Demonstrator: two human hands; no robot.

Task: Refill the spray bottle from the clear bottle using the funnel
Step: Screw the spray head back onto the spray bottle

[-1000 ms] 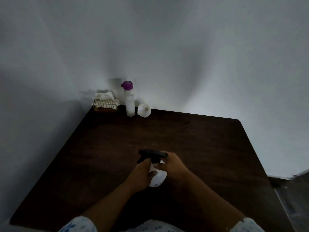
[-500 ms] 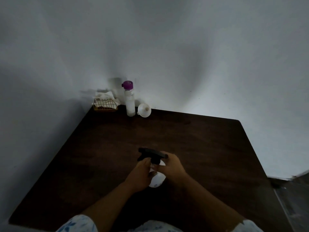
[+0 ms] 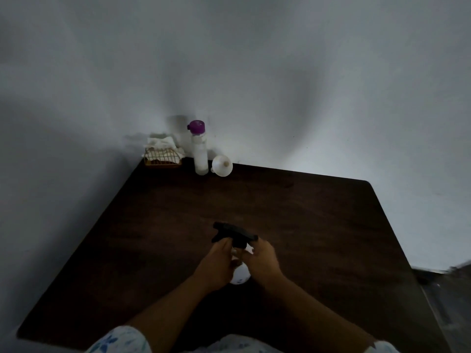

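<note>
Spray bottle [image 3: 239, 275] stands near the front of the dark table [image 3: 318, 225], and both hands are on it. The left hand [image 3: 219, 263] is wrapped round the white body, fingers curled about it. The right hand [image 3: 262, 261] has its fingertips pinched in at the collar just under the black trigger head [image 3: 234, 233]. The light is dim, so I cannot tell how far the collar is loosened, if at all.

From where I stand this looks like the unscrewing step, the very start of the job. To do it well, the left hand should hold the body firm and upright against the table while the right turns only the collar. The head should then be lifted straight up so the dip tube comes clear without tipping the bottle or dripping.

Well apart, at the far edge against the wall, the clear bottle [image 3: 200, 154] stands upright with its purple cap [image 3: 196, 126] on. The white funnel [image 3: 222, 166] lies on its side just beside it, and a wire basket [image 3: 163, 159] of cloths sits to the left. Both must be fetched once the neck is open.
</note>
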